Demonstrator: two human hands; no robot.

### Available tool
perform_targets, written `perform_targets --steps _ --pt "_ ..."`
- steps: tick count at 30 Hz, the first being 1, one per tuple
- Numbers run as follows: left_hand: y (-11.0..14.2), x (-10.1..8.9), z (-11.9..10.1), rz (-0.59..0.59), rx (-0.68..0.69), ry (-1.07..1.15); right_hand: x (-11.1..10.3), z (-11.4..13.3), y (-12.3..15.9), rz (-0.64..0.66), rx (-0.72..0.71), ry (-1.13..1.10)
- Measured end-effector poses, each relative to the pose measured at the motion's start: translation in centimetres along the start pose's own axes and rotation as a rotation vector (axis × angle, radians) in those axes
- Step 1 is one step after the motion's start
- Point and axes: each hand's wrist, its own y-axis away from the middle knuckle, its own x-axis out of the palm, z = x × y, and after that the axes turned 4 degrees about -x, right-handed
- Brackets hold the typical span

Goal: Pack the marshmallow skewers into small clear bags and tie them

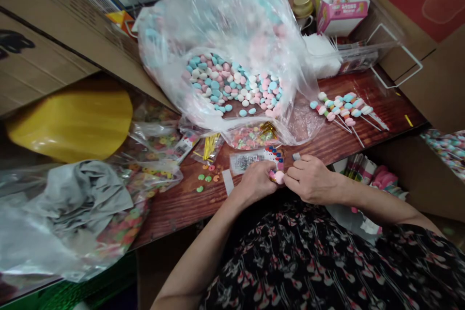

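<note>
Close to my body, at the table's front edge, my left hand [255, 183] is closed around a candy skewer, mostly hidden by the fingers. A pale pink candy [279, 177] shows at its end, between the two hands. My right hand [311, 179] pinches at that end, its fingers curled; the stick cannot be made out. Just beyond the left hand lies a clear printed packet [247, 161]. Further right, several finished candy skewers [345, 106] in pink, blue and white rest on the table. A big clear bag [218, 19] of pink, blue and white candies [236, 82] gapes towards me.
Small ring candies [208, 178] lie loose on the wooden table [174, 213], near gold twist ties [209, 146]. At left sit a grey cloth [87, 198] and a yellow object [72, 123]. A clear bin [385, 43] stands back right. Cardboard boxes flank both sides.
</note>
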Motion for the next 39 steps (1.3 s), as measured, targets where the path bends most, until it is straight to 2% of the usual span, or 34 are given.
perform_targets --steps 2,6,9,16,21,23,26,29,31,33,35,39 --pt "0.2 -0.1 -0.3 0.007 0.015 -0.033 -0.4 0.2 -0.1 -0.006 -0.004 0.003" --pt "0.5 -0.3 -0.6 0.006 -0.065 -0.112 -2.2 1.2 -0.4 -0.050 -0.030 0.066" --pt "0.6 -0.4 -0.6 0.011 -0.083 -0.123 -2.7 1.4 -0.4 -0.042 -0.052 0.056" --pt "0.9 0.0 -0.8 0.070 -0.014 -0.082 -0.5 0.2 0.4 0.011 -0.016 -0.097" --pt "0.7 0.9 -1.6 0.105 -0.004 -0.003 1.8 -0.2 -0.1 0.005 0.009 -0.205" --pt "0.6 0.8 -2.0 0.107 -0.011 0.101 2.8 -0.3 -0.4 -0.028 0.033 -0.239" --pt "1.0 -0.4 -2.0 0.108 -0.028 0.439 3.5 -1.0 -0.7 -0.128 0.114 -0.319" --pt "1.7 -2.2 -1.5 0.188 -0.119 0.895 2.6 -2.1 -1.1 -0.211 0.157 -0.448" --pt "2.1 -2.8 -1.1 0.174 -0.228 1.114 1.7 -2.7 -1.7 -0.264 0.126 -0.523" --pt "2.2 -2.6 -0.9 0.076 -0.301 1.233 1.1 -3.0 -2.7 -0.308 0.083 -0.580" --pt "2.3 -1.7 -0.9 -0.013 -0.316 1.282 1.4 -2.8 -4.1 -0.345 0.055 -0.609" --pt "2.4 0.2 -1.1 -0.080 -0.283 1.303 2.2 -2.3 -6.4 -0.400 0.026 -0.589"
